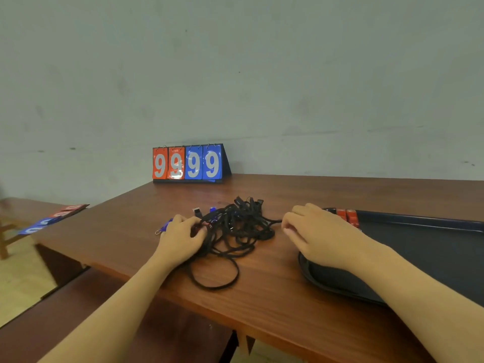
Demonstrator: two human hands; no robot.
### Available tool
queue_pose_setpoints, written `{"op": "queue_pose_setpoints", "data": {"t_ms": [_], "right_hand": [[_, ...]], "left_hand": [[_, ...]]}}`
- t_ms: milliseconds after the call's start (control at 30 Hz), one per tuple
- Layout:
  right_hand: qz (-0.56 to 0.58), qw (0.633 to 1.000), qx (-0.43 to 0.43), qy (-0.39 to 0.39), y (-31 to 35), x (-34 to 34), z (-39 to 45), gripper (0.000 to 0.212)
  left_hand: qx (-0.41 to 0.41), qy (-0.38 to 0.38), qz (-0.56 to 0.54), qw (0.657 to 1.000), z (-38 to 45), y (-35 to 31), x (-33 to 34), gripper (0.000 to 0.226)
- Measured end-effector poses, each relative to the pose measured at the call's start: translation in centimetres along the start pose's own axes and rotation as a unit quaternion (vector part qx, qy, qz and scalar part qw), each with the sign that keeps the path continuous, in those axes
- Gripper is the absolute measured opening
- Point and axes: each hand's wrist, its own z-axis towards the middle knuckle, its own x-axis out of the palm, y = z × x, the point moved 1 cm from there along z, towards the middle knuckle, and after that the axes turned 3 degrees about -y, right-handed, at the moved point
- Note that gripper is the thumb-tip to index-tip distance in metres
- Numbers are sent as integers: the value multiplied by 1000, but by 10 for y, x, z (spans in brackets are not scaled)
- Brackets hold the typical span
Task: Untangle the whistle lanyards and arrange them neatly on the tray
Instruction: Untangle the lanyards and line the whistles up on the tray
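A tangled heap of black whistle lanyards (237, 226) lies in the middle of the brown table, with one loop trailing toward the front edge. Small whistles, blue and black, poke out at the heap's far left side. My left hand (180, 238) grips cords at the left of the heap, fingers curled into them. A blue whistle (164, 227) with a ring shows just beyond that hand. My right hand (314, 231) pinches a cord end stretched out from the heap's right side. The dark tray (424, 247) sits at the right, under my right wrist, with red whistles (348, 217) at its far left corner.
A flip scoreboard (190, 163) showing 9 9 9 9 stands at the back of the table (262, 289) by the wall. A second scoreboard (52, 218) lies flat on a lower bench at the left. A bench runs below the table's front edge.
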Motion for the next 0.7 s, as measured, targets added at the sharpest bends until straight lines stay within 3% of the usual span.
{"op": "queue_pose_setpoints", "data": {"t_ms": [233, 367, 567, 700], "right_hand": [[-2, 999, 28, -20, 2, -9, 2, 25], [-14, 998, 44, -32, 16, -9, 29, 26], [-6, 989, 135, 55, 55, 13, 94, 38], [-2, 977, 199, 79, 57, 35, 121, 57]], "left_hand": [[-41, -10, -116, 992, 0, -1, -2, 63], [-34, -13, -135, 990, 2, 2, 1, 51], [-20, -27, -187, 982, 0, 7, -2, 31], [-18, -8, -213, 977, 0, 9, -2, 26]]}}
